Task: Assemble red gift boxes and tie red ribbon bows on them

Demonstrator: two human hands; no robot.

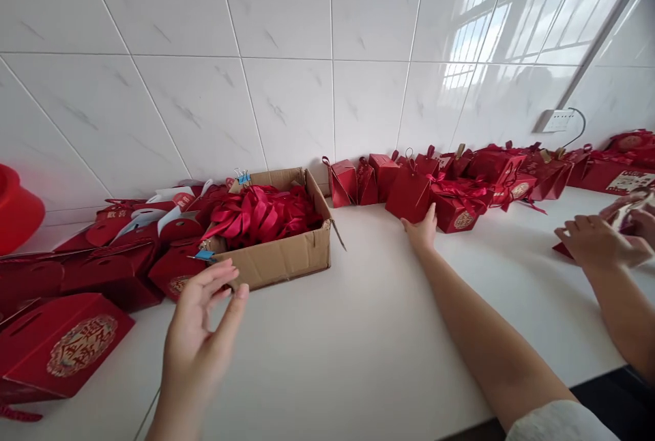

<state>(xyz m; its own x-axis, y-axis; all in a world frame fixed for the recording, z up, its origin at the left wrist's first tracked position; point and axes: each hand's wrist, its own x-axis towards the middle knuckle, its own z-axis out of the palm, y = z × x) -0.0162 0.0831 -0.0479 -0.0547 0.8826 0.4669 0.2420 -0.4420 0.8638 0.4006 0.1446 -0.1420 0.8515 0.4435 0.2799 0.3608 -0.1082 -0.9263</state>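
My left hand point(205, 332) hovers over the white table with thumb and fingers apart and nothing between them. Just beyond it stands an open cardboard box point(286, 262) filled with red ribbons point(266, 216). My right arm reaches forward, and my right hand point(422, 231) grips the lower edge of a red gift box point(408, 194) with a small loop on top. Part of its fingers is hidden against the box. Beside that hand sits a red gift box with a ribbon bow point(458, 212) and a round gold print.
Red boxes point(82, 345) crowd the left side of the table point(358, 345). More red gift boxes point(496, 168) line the tiled wall on the right. Another person's hands point(604, 239) work at the far right. A blue binder clip point(205, 255) lies by the cardboard box.
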